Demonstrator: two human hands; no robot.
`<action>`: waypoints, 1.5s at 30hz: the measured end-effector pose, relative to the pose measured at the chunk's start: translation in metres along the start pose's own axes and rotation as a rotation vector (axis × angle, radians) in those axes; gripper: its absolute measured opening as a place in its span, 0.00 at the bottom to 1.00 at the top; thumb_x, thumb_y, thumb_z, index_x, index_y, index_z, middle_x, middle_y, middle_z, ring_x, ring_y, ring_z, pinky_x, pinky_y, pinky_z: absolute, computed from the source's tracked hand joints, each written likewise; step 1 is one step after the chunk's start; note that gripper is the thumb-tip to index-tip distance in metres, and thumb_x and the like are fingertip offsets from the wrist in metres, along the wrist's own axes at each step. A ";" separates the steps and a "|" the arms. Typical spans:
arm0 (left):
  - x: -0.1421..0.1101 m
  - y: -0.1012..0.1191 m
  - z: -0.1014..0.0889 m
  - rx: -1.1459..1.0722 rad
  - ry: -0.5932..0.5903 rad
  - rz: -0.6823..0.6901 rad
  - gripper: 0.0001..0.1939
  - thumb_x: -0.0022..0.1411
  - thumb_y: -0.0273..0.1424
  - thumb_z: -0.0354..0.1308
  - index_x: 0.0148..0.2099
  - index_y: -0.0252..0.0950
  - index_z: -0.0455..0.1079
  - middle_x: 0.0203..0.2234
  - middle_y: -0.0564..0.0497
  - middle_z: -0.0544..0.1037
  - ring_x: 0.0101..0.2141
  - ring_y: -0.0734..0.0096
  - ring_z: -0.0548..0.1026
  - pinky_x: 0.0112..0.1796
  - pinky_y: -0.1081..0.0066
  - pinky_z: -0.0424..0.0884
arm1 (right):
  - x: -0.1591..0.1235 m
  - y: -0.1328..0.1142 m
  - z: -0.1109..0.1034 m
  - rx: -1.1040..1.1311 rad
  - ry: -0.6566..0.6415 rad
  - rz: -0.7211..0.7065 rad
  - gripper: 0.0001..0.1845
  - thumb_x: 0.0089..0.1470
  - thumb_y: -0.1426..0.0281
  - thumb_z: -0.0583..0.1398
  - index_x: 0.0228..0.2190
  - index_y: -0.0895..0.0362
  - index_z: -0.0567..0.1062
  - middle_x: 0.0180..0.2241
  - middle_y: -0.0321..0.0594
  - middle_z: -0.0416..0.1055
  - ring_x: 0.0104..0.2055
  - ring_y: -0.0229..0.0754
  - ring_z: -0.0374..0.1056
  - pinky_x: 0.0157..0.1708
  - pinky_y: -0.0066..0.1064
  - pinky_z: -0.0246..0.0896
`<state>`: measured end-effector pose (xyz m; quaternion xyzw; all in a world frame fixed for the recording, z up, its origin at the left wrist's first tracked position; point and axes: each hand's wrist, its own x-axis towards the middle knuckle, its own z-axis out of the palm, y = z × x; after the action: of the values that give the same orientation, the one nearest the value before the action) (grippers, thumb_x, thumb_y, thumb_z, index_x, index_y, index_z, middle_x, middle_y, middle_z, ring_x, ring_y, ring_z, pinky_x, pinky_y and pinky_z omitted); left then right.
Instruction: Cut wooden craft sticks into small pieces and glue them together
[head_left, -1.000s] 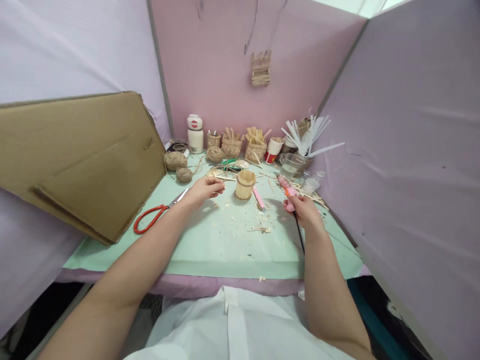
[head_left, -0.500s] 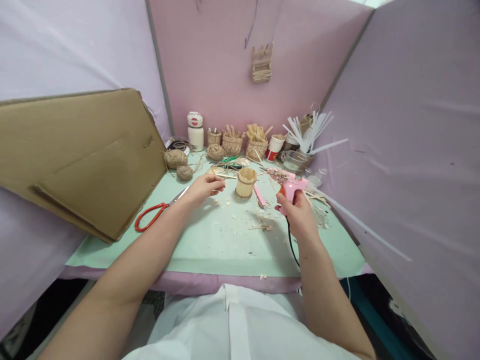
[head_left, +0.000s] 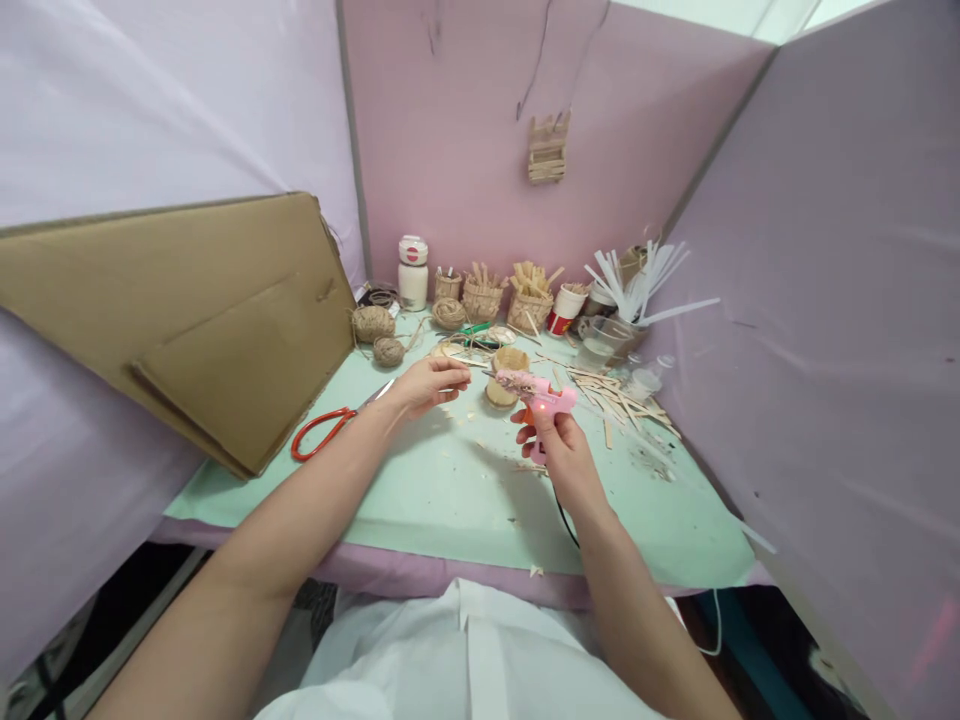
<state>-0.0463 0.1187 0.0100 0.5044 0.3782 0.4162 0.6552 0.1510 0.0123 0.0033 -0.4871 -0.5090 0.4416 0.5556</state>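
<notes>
My right hand (head_left: 564,452) is wrapped round the grip of a pink glue gun (head_left: 551,399), whose nozzle points left. A small light shows on the gun, and a black cord runs down from it. My left hand (head_left: 429,386) has its thumb and fingers pinched together close to the nozzle tip; what they hold, if anything, is too small to make out. Behind the nozzle stands a small wooden cup (head_left: 511,358), partly hidden by the gun. Red-handled scissors (head_left: 324,433) lie beside my left forearm.
Cardboard (head_left: 225,320) leans at the left. Twine balls (head_left: 373,323), a white jar (head_left: 412,285) and baskets of wooden pieces (head_left: 530,310) line the back. At the right are loose wooden strips (head_left: 611,393) and white sticks (head_left: 637,280) in a container. Scraps litter the green tabletop (head_left: 442,500).
My right hand has brought the glue gun left, in front of the wooden cup and close to my left fingertips. The whole view has shifted slightly.
</notes>
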 end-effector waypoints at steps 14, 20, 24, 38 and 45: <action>-0.006 0.002 0.009 0.023 0.008 -0.009 0.13 0.40 0.35 0.68 0.28 0.35 0.71 0.25 0.52 0.73 0.29 0.76 0.68 0.33 0.72 0.61 | 0.001 0.009 0.004 -0.063 -0.007 0.014 0.21 0.52 0.50 0.55 0.30 0.56 0.69 0.24 0.36 0.67 0.21 0.34 0.60 0.19 0.25 0.56; -0.009 0.006 0.012 0.026 0.024 -0.022 0.15 0.38 0.36 0.69 0.28 0.35 0.71 0.25 0.51 0.73 0.29 0.75 0.68 0.33 0.72 0.61 | 0.002 0.011 0.003 -0.064 0.001 0.042 0.23 0.50 0.48 0.55 0.29 0.56 0.69 0.24 0.35 0.68 0.19 0.34 0.60 0.18 0.26 0.56; -0.007 0.004 0.011 0.015 0.020 -0.025 0.15 0.38 0.36 0.69 0.28 0.34 0.72 0.25 0.52 0.73 0.29 0.76 0.69 0.33 0.72 0.61 | 0.003 0.012 0.003 -0.055 0.004 0.032 0.22 0.51 0.49 0.55 0.30 0.56 0.68 0.26 0.36 0.69 0.19 0.33 0.60 0.18 0.25 0.56; -0.011 0.008 0.013 0.035 0.039 -0.035 0.14 0.38 0.35 0.69 0.28 0.35 0.72 0.25 0.52 0.73 0.29 0.76 0.69 0.34 0.71 0.61 | 0.002 0.011 0.005 -0.023 0.029 0.046 0.21 0.50 0.50 0.56 0.32 0.56 0.67 0.27 0.34 0.68 0.20 0.32 0.59 0.18 0.25 0.59; -0.008 0.004 0.010 0.034 0.022 -0.021 0.14 0.38 0.35 0.69 0.28 0.34 0.72 0.25 0.51 0.73 0.29 0.76 0.69 0.33 0.72 0.61 | 0.002 0.013 0.005 -0.004 0.020 0.044 0.20 0.51 0.51 0.56 0.33 0.55 0.67 0.28 0.34 0.68 0.20 0.32 0.58 0.19 0.25 0.60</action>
<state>-0.0406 0.1083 0.0170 0.5069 0.3976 0.4081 0.6468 0.1460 0.0163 -0.0089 -0.5036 -0.4933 0.4479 0.5499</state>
